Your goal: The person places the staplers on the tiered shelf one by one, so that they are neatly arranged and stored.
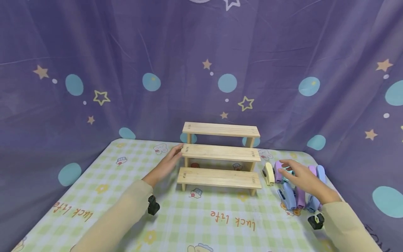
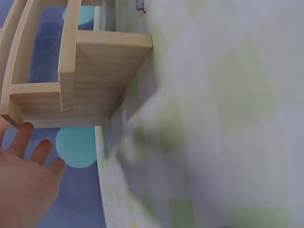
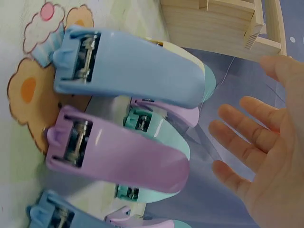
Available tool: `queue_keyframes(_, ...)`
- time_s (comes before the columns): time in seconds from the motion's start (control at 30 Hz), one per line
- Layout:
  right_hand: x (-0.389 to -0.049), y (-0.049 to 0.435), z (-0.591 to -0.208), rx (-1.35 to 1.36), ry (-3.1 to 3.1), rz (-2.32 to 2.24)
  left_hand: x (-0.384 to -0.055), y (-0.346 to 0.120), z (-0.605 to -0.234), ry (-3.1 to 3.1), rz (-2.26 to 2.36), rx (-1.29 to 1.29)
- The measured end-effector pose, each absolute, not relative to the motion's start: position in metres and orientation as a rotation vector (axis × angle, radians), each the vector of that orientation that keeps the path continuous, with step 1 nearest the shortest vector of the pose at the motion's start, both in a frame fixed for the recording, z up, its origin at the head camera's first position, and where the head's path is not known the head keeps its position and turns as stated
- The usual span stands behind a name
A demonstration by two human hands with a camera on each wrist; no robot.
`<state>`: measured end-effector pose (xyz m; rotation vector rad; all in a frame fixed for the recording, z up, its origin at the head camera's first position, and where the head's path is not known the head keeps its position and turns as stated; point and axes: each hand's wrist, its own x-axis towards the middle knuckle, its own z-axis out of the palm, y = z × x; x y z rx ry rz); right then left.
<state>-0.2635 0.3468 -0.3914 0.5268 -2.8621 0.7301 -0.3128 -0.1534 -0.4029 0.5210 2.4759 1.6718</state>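
A cluster of staplers (image 1: 320, 173) is seen at the right of the head frame, on the checked tablecloth (image 1: 195, 217), right of the three-step wooden stand (image 1: 220, 178). The right hand (image 1: 299, 175) is held over the cluster and is clearly the nearer one; the left hand (image 1: 169, 161) is separated from it by the whole width of the stand. In the front row, the leftmost blue stapler (image 1: 288, 197) and the purple stapler (image 1: 300, 198) are laid with their long axes roughly up and down the frame, whereas the stand is stretched across it. The yellow stapler (image 1: 269, 174) is placed at the cluster's left edge, nearest the stand. Nothing is gripped by the right hand: its fingers are spread, clear of the foreground staplers in the right wrist view. The left hand's fingers are also parted, held at the stand's left side; whether wood is touched cannot be told.
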Motion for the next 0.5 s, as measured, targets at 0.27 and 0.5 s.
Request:
queue_keyframes(0.27,-0.270,0.340,-0.391,0.497,-2.854,0.757,-0.319,-0.144,-0.408,2.313,1.918,0.401)
queue_keyframes(0.5,-0.277,0.336,-0.394,0.341,-2.917,0.795,-0.321,-0.139,-0.413,2.020,2.222,0.371)
